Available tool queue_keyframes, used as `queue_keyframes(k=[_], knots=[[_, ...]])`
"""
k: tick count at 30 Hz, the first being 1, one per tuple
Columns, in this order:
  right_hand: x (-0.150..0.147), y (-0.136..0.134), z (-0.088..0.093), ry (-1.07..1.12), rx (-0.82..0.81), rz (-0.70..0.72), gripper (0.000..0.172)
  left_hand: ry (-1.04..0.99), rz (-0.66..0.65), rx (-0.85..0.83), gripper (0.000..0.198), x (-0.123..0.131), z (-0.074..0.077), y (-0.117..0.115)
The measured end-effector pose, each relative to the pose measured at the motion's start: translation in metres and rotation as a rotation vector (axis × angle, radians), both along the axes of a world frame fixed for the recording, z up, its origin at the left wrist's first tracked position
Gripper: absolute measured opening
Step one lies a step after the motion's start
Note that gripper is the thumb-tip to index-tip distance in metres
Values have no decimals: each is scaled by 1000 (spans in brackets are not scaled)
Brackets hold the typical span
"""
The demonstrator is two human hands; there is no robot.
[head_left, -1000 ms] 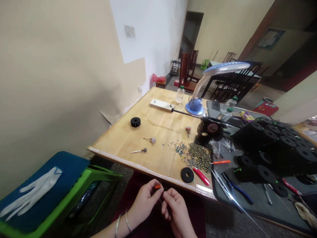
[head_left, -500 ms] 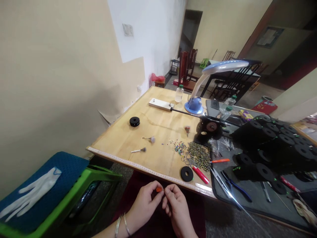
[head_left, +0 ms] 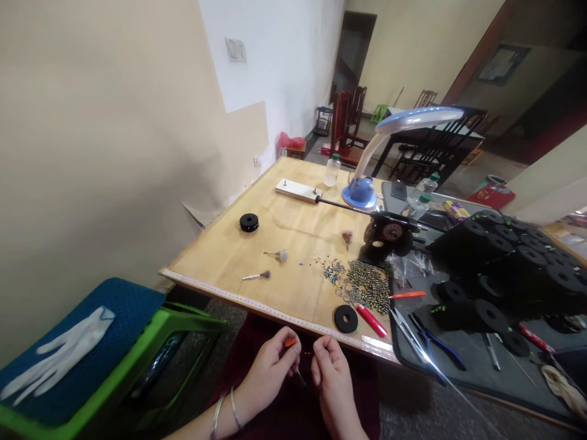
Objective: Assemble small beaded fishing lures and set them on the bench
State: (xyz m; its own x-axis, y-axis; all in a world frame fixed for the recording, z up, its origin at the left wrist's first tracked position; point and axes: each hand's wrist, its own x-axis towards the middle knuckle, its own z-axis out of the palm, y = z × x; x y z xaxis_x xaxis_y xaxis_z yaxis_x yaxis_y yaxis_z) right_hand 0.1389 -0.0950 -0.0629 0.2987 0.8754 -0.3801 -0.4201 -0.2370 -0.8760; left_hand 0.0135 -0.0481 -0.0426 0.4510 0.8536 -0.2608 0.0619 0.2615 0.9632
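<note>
My left hand [head_left: 270, 370], with bangles at the wrist, is closed in a pinch on a small orange piece [head_left: 290, 342]. A thin dark strand or wire hangs below its fingertips. Beside it, my right hand [head_left: 334, 373] is also pinched shut; whatever sits between its fingertips is too small to name. A narrow gap with a tiny reddish speck lies between the hands. Both hover over my dark red lap, just in front of the table edge. Nearest on the table [head_left: 220, 250] are a black foam ring [head_left: 345, 319] and a red stick-shaped thing [head_left: 372, 321].
Many small striped pieces [head_left: 368, 286] and coloured beads [head_left: 334, 273] lie in a pile. Past them stand a black winding device [head_left: 389, 235] and a blue lamp [head_left: 361, 192]. Black foam spools [head_left: 499, 263], pliers [head_left: 438, 345] and scissors [head_left: 408, 335] rest on the grey mat [head_left: 468, 374].
My hands have moved apart from nearly touching, my right hand shifting rightward. The thin strand below my left fingers now shows. The orange piece stays in my left hand.
</note>
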Motion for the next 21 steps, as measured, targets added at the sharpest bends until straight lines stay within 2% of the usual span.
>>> queue_keyframes(k=[4, 7, 13, 21], knots=[[0, 0, 0, -9, 2, 3, 41, 34, -23, 71, 7, 0, 0, 0], [1, -1, 0, -18, 0, 7, 41, 79, -68, 52, 1, 0, -1, 0], [-1, -2, 1, -26, 17, 36, 39, 170, -41, 176, 8, 1, -3, 0], [0, 0, -3, 29, 46, 129, 36, 235, -69, 199, 17, 1, -3, 3]])
